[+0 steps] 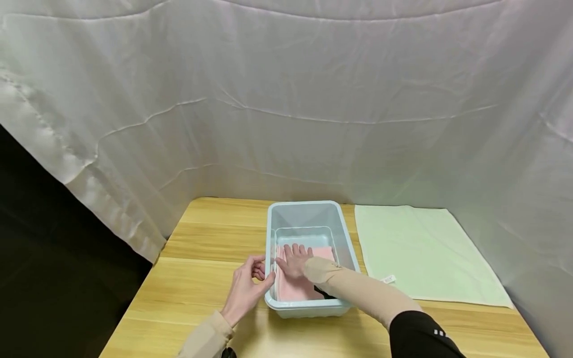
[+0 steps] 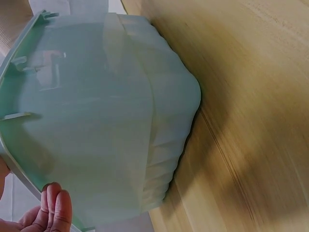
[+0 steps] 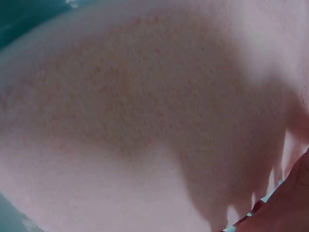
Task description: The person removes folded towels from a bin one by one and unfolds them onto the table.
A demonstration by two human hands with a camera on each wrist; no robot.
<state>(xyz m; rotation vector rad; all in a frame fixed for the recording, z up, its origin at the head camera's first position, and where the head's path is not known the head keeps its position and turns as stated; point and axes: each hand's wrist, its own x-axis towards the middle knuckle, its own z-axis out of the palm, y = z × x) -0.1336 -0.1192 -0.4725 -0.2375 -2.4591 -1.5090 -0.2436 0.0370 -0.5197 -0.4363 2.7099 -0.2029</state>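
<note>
A pale blue plastic basin (image 1: 309,313) stands on the wooden table. Inside it lies a folded pink towel (image 1: 293,291), which fills most of the right wrist view. My right hand (image 1: 295,262) reaches over the basin's right side and lies flat on the towel, fingers spread towards the far end. At the near left rim, my left hand (image 1: 245,286) holds the basin, thumb at the rim and fingers against the outside. The left wrist view shows those fingers (image 2: 57,208) bent under the lip beside the basin's outer wall (image 2: 96,121).
To the right, a light green towel (image 1: 425,253) is spread flat on the table (image 1: 206,238), with a small white tag (image 1: 388,279) at its near left edge. Grey-white curtains (image 1: 313,124) hang behind and at the sides. A dark area borders the table's left.
</note>
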